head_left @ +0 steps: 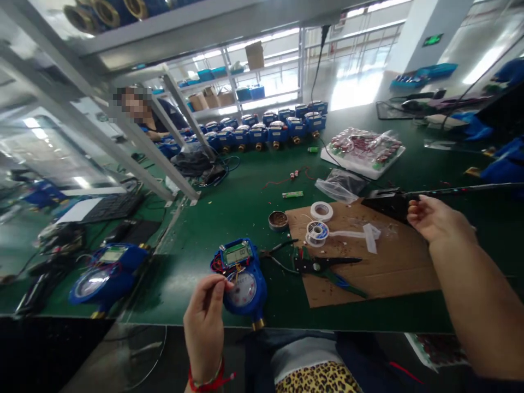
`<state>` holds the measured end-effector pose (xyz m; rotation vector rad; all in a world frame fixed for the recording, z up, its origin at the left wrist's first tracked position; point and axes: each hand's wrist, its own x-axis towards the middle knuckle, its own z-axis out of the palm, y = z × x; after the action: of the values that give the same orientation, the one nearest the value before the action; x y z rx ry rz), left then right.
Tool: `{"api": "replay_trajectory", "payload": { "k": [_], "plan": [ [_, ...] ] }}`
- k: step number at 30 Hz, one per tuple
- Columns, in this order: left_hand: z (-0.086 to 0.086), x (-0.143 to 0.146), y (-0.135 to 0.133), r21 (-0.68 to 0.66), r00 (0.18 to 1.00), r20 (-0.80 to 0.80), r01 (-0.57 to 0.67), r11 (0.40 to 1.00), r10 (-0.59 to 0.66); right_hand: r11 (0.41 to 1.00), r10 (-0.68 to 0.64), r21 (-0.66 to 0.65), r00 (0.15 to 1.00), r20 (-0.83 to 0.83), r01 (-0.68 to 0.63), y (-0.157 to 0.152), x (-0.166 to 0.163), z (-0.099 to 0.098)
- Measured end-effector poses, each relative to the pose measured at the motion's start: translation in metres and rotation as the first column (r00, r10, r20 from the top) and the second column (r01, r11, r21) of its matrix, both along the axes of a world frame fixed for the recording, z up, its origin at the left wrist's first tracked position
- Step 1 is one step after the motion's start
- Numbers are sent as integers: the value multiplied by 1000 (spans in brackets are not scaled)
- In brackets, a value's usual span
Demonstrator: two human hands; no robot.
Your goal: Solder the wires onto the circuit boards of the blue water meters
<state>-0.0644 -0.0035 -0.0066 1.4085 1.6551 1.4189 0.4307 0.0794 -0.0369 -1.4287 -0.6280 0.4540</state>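
Left hand (pixel 204 316) pinching wires on the blue water meter (pixel 241 275), right hand (pixel 434 218) closed around a black soldering iron stand (pixel 387 202) by the cardboard sheet (pixel 388 267)

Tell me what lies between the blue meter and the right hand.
Head view: between blue meter and right hand lie pliers, a solder spool and cardboard.

Left hand (pixel 206 314): raised from the lower edge of view, wrist low (a red band encircles it), fingers curled inward with thumb and fingertips pinched together at the top. Right hand (pixel 434 218): forearm extended diagonally from the lower right, bare, fingers flexed and closed in a grip, knuckles facing left.
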Motion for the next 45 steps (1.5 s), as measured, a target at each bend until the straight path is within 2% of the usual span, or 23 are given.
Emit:
{"api": "replay_trajectory", "payload": {
  "k": [3,5,6,7,8,11,13,17,21,25,28,31,34,36,45],
  "plan": [
    [2,1,2,4,999,50,-8,1000,8,979,193,-64,981,-16,-194,-2,-49,3],
    [4,3,4,14,997,74,-14,1000,13,916,390,-125,919,54,-381,6,-94,9],
    [4,3,5,18,997,79,-14,1000,13,850,518,-189,845,135,-491,13,-118,12],
    [5,4,6,19,997,80,-14,1000,12,748,664,-353,656,360,-563,23,-141,15],
    [6,5,7,20,997,77,-11,1000,10,675,734,-516,411,540,-528,33,-164,16],
    [9,7,7,35,998,57,2,999,-4,586,792,-667,151,592,-460,70,-216,11],
    [11,8,6,51,998,57,10,999,-13,557,813,-722,91,575,-412,92,-238,1],
    [12,9,4,34,996,92,8,999,-11,520,845,-791,58,531,-323,114,-257,-15],
    [13,11,3,3,988,150,30,1000,-30,516,847,-798,48,529,-310,112,-261,-8],
    [15,13,6,-5,983,179,41,999,-39,561,809,-738,57,586,-374,84,-261,23],
    [16,14,9,-1,982,188,39,999,-38,620,698,-568,50,714,-541,48,-265,53],
    [15,14,11,59,983,180,30,998,-40,583,623,-448,19,782,-678,14,-276,71],
    [13,14,11,128,986,160,27,991,-47,526,589,-414,-33,807,-743,-8,-290,75],
    [14,13,9,142,991,118,40,989,-57,510,570,-423,-74,818,-749,-16,-297,73],
    [22,14,3,138,984,-173,66,988,-42,540,467,-439,-177,866,-719,-26,-308,75]
  ]
}}
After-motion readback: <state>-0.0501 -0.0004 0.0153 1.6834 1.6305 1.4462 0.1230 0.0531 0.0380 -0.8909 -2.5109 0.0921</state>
